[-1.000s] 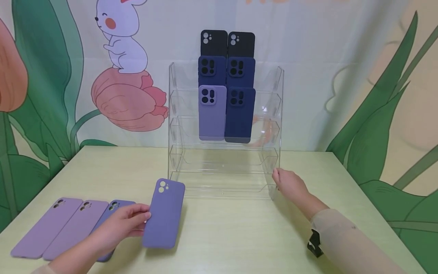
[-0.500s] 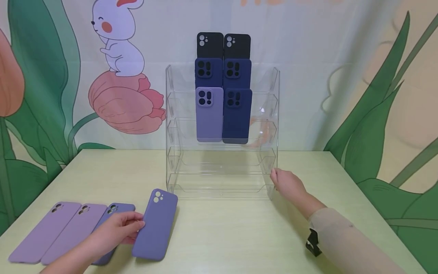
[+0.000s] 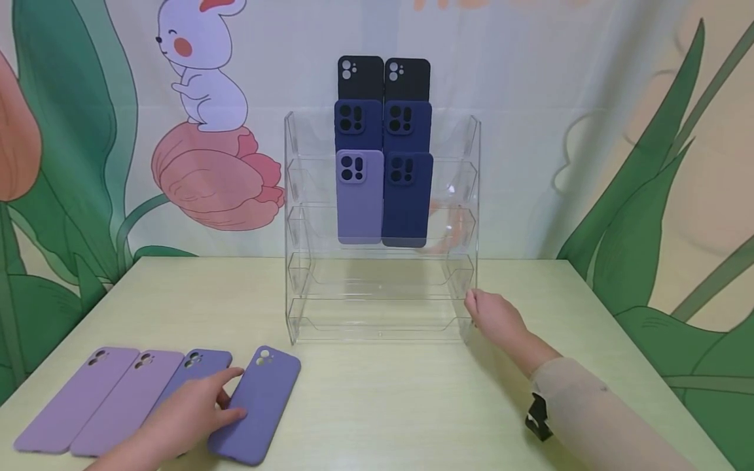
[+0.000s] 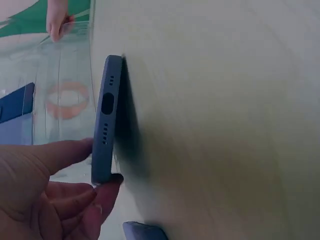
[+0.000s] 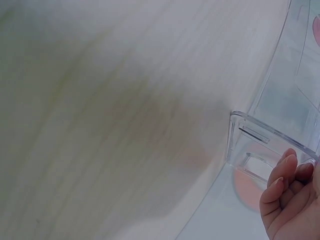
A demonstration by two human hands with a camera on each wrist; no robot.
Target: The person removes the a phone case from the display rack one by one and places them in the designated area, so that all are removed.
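Observation:
My left hand point(image 3: 235, 392) pinches the left edge of a blue-purple phone case point(image 3: 256, 405) that lies almost flat on the pale table point(image 3: 400, 405), camera holes facing away. The left wrist view shows the phone case point(image 4: 106, 115) edge-on, held between thumb and fingers point(image 4: 75, 150). My right hand point(image 3: 474, 307) rests with loosely curled fingers against the lower right side of a clear acrylic tiered rack point(image 3: 383, 288). In the right wrist view the fingertips point(image 5: 282, 180) sit beside the rack's corner point(image 5: 245, 130).
Two lilac cases point(image 3: 76, 399) point(image 3: 126, 402) and another blue-purple case point(image 3: 200, 366) lie side by side at the near left. The rack's upper tiers hold black cases point(image 3: 383, 78), navy cases point(image 3: 406, 196) and a purple case point(image 3: 359, 196). A painted backdrop hangs behind the table.
My left hand has lowered the blue-purple case from a raised tilt down onto the table and drawn it nearer, beside the other cases. The right hand stays at the rack.

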